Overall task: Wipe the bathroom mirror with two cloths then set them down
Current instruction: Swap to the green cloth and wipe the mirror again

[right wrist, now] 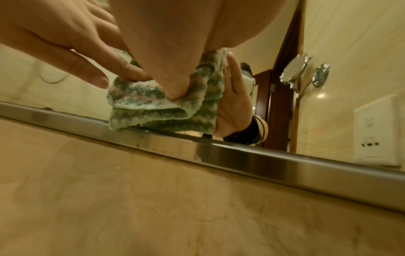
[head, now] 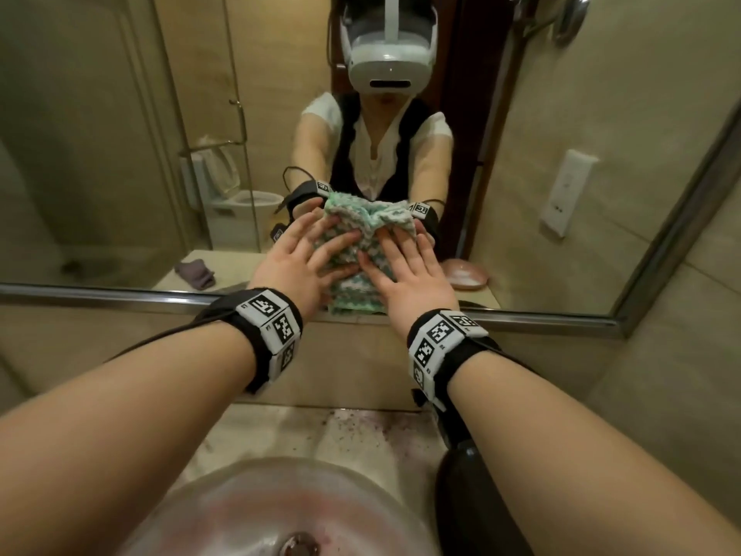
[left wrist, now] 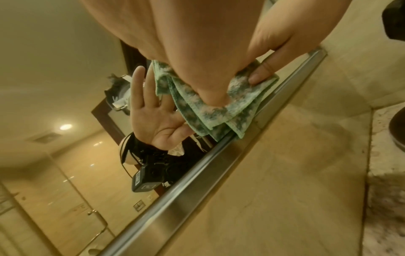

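Green-and-white knitted cloth (head: 345, 250) is pressed flat against the lower part of the mirror (head: 100, 134), just above the mirror's steel bottom frame (head: 120, 296). In the head view the left hand (head: 294, 260) and the right hand (head: 405, 274) lie side by side on it, fingers straight and spread, palms pushing it onto the glass; neither hand curls round it. Whether one cloth or two lie under the hands cannot be told from here. Below the frame sit a stone counter (head: 280, 431) and a glass basin (head: 240, 511). Reflected in the mirror are a folded grey cloth (head: 196, 272) and a pink dish (head: 467, 272).

From the left wrist view, the left hand's fingers (left wrist: 214, 83) press down on the cloth (left wrist: 219, 117), which shows several folded layers hanging to the frame (left wrist: 197, 175); the other hand's fingers (left wrist: 260, 76) rest on its upper corner.

From the right wrist view, the right hand's fingers (right wrist: 166, 78) push into the cloth (right wrist: 153, 110), whose folded edge touches the frame (right wrist: 285, 164). Left-hand fingers (right wrist: 92, 72) lie on the cloth's left corner. A white wall socket (right wrist: 377, 131) appears reflected to the right of the cloth.
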Demonstrator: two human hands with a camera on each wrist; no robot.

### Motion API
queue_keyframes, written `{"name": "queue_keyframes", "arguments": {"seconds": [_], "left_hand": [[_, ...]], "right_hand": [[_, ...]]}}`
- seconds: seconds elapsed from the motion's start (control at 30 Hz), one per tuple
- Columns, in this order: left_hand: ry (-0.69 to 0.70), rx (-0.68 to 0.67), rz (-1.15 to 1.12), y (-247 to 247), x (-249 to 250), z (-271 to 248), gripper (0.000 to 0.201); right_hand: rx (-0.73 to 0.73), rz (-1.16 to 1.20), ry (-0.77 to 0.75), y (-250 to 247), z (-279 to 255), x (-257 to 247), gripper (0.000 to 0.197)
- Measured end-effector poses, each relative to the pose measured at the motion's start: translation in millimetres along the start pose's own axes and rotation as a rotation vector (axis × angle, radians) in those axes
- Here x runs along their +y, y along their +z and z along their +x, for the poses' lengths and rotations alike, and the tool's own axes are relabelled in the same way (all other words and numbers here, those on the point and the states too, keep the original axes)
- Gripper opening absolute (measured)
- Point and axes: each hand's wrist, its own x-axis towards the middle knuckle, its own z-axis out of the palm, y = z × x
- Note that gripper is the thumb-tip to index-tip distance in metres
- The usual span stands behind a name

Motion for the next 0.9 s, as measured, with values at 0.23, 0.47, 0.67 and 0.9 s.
{"name": "queue_keyframes", "arguments": {"seconds": [0.23, 0.47, 0.67, 0.9], "left_hand": [[-0.021, -0.069, 0.064, 4, -13, -9, 0.058], [-0.007, -0.045, 0.036, -11, -4, -4, 0.059], [0.068, 0.042, 0.005, -47, 23, 23, 0.058], [0.16, 0.157, -0.041, -108, 70, 64, 0.059]], "right_hand": [[0.023, -0.031, 0.002, -4, 6, -12, 0.066], [0.077, -0.115, -0.01, 1, -5, 16, 0.069], [0.051, -0.126, 0.086, 13, -26, 68, 0.077], [-0.044, -0.149, 0.212, 19, -67, 137, 0.072]]}}
